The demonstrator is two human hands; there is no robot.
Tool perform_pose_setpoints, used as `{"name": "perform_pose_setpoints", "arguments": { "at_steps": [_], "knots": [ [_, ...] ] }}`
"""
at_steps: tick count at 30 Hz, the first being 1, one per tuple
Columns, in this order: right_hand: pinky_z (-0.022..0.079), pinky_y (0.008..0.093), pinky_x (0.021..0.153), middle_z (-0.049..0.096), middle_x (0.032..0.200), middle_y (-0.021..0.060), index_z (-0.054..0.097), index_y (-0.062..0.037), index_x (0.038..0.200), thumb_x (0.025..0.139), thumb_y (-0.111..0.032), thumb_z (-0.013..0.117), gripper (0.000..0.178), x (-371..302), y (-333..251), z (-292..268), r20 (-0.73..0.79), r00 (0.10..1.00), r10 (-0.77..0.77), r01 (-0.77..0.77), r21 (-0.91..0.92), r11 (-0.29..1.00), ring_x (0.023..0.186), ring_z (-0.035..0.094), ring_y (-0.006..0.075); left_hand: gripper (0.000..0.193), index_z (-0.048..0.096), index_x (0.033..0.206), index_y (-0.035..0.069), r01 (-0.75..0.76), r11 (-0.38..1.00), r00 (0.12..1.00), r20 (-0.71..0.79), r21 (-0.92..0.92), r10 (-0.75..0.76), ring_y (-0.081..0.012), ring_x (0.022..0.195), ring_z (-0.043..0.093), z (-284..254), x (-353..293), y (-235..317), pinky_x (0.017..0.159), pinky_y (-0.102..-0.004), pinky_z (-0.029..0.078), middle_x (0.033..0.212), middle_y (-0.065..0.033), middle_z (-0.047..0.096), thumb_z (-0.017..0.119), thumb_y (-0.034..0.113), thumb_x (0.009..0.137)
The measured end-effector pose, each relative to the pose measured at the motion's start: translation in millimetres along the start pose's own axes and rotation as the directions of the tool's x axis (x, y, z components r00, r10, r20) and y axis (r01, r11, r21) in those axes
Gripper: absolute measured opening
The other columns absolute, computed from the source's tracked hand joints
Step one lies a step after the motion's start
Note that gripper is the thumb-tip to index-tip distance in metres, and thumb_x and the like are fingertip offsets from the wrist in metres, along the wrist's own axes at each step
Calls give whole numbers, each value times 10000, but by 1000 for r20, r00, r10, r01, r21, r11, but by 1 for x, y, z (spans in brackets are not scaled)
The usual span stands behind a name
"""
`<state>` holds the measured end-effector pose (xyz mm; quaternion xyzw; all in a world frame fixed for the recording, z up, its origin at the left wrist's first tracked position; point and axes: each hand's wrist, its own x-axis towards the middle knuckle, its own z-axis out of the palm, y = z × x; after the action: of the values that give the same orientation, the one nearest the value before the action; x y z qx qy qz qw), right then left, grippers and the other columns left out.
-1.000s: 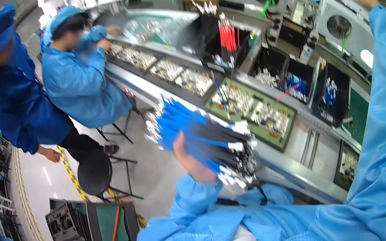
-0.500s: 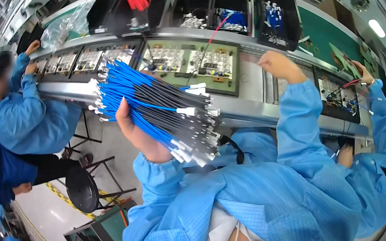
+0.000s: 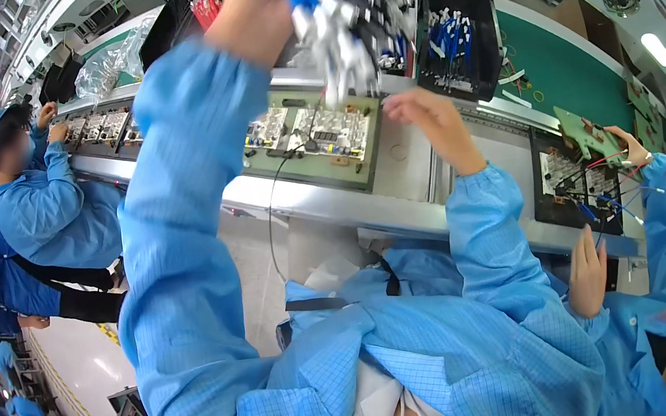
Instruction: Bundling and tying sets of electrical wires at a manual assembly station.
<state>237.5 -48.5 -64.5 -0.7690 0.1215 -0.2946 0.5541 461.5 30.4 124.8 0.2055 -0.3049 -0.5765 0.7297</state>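
Note:
My left hand (image 3: 258, 10) is raised at the top of the view, closed around a thick bundle of blue and black wires (image 3: 359, 0). White connectors hang from the bundle's lower end, and its top runs out of view. My right hand (image 3: 434, 127) is over the bench, just right of a green-framed circuit board (image 3: 323, 137), fingers loosely stretched toward the hanging connectors. It is slightly blurred, and nothing shows in it. A dark cable (image 3: 271, 217) trails from the board over the bench's front edge.
A black bin (image 3: 459, 41) of blue wires stands behind my right hand. Red wires (image 3: 205, 9) lie farther left. To the right, a co-worker's hand (image 3: 635, 148) holds a green board (image 3: 586, 134) over another wired fixture (image 3: 572, 183). Another person (image 3: 50, 196) works at the far left.
My left hand has carried the wire bundle up and away over the bench, toward the bins. My right hand has shifted slightly left, its fingers less curled. A co-worker's other hand has risen at right.

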Motion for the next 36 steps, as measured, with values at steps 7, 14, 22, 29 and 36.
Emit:
{"name": "perform_pose_setpoints", "arguments": {
  "at_steps": [7, 14, 22, 29, 36],
  "knots": [
    [476, 275, 825, 677, 907, 69, 641, 10, 1077, 950, -144, 508, 240, -30, 39, -26, 136, 982, 132, -138, 32, 990, 906, 617, 132, 258, 598, 970, -32, -34, 951, 942, -308, 307, 133, -287, 800, 680, -98, 203, -51, 801, -389, 562, 892, -148, 680, 587, 206, 871],
    [512, 337, 770, 677, 950, 126, 654, -65, 1067, 886, -163, 557, 227, -28, 63, 17, 293, 953, -79, 199, -407, 891, 856, 654, 273, 249, 595, 990, -68, 330, 787, 890, -449, 521, -76, -264, 732, 697, -198, 238, -54, 692, -360, 596, 884, -163, 686, 636, 118, 829],
    [519, 377, 677, 665, 868, 112, 660, -80, 950, 800, -67, 597, 163, -18, 54, -1, 176, 977, -118, 174, -350, 921, 795, 636, 313, 291, 584, 1051, -100, 500, 635, 866, -336, 588, -370, -244, 765, 698, -297, 300, -104, 694, -308, 605, 929, -169, 683, 637, 95, 843],
    [521, 383, 665, 672, 850, 118, 667, -88, 948, 816, -82, 580, 158, -23, 54, -3, 112, 985, -129, 162, -367, 916, 750, 644, 311, 233, 622, 1025, -66, 731, 518, 680, -537, 444, -499, -238, 749, 706, -257, 284, -149, 701, -321, 603, 947, -163, 696, 618, 104, 865],
    [523, 379, 670, 675, 855, 116, 677, -90, 956, 805, -86, 588, 175, -18, 53, -6, 116, 988, -106, 142, -369, 918, 758, 645, 312, 881, 185, 1430, -50, 617, 121, 742, -524, 778, -418, -481, 1367, 188, -214, 264, -97, 1064, -592, 266, 1493, -313, 137, 621, 465, 863]
  ]
}}
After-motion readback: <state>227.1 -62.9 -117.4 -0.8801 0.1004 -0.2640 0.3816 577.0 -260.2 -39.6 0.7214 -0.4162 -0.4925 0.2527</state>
